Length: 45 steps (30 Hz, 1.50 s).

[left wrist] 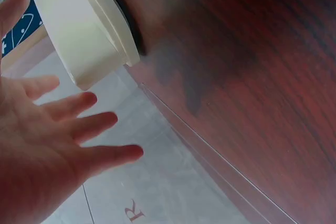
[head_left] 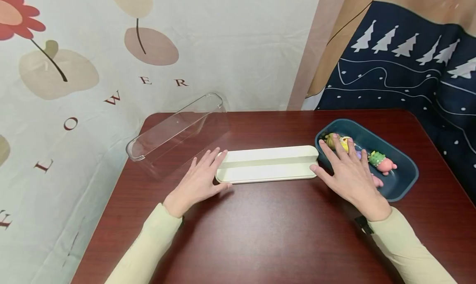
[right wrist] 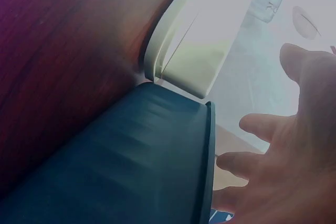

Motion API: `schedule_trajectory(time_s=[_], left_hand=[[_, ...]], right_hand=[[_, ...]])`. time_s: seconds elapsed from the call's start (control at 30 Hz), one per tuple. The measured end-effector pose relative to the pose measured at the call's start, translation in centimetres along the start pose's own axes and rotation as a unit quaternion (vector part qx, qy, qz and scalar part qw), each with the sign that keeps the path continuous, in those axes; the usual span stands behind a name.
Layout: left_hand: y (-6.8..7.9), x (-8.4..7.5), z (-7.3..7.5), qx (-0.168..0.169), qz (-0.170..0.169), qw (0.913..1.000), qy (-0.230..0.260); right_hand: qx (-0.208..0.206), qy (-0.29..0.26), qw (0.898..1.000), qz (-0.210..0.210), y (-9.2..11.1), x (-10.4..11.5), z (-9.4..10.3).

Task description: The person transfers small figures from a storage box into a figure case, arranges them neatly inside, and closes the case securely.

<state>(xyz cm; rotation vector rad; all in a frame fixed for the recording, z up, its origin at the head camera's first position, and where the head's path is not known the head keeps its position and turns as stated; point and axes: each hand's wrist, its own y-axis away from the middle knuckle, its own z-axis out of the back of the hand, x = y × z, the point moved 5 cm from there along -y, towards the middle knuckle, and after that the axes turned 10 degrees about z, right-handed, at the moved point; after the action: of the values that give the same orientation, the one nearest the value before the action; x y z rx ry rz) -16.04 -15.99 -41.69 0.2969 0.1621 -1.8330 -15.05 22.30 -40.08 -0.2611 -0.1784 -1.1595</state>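
A long cream two-tiered stand [head_left: 267, 164] with rounded ends lies across the middle of the table. At its left end is my left hand [head_left: 202, 174], fingers spread and holding nothing; the left wrist view shows the fingers apart beside the stand's end [left wrist: 84, 35]. My right hand [head_left: 351, 172] hovers with spread fingers over the near left part of a dark blue bin [head_left: 403, 180], its thumb close to the stand's right end. Small colourful figurines [head_left: 383, 162] lie in the bin, some hidden under that hand. The right wrist view has the bin's side [right wrist: 121, 156] close to the stand.
A clear plastic cover [head_left: 178, 131] stands at the table's back left. The dark red wooden table [head_left: 271, 234] meets a wall hanging with flowers and letters [head_left: 238, 48] behind, and a navy cloth with white trees [head_left: 401, 69] hangs at the right.
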Motion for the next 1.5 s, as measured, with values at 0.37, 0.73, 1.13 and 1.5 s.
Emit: schedule_trajectory(time_s=[0.37,0.73,1.13,1.5], left_hand=[[-1.1,0.1,-0.5,-0.010,-0.044,0.9983,-0.035],[-1.9,0.7,-0.5,-0.025,-0.065,0.9973,-0.024],[-2.0,1.4,-0.6,-0.028,-0.081,0.9963,0.004],[-1.9,1.7,-1.0,0.033,-0.028,0.9957,0.082]], right_hand=[[-0.003,0.001,1.000,0.002,0.2,0.1,0.1],[-0.015,-0.002,1.000,-0.018,1.7,-0.9,1.7],[-0.035,-0.065,0.995,-0.074,5.0,-5.8,5.4],[-0.021,-0.066,0.991,-0.113,5.9,-9.6,6.0]])
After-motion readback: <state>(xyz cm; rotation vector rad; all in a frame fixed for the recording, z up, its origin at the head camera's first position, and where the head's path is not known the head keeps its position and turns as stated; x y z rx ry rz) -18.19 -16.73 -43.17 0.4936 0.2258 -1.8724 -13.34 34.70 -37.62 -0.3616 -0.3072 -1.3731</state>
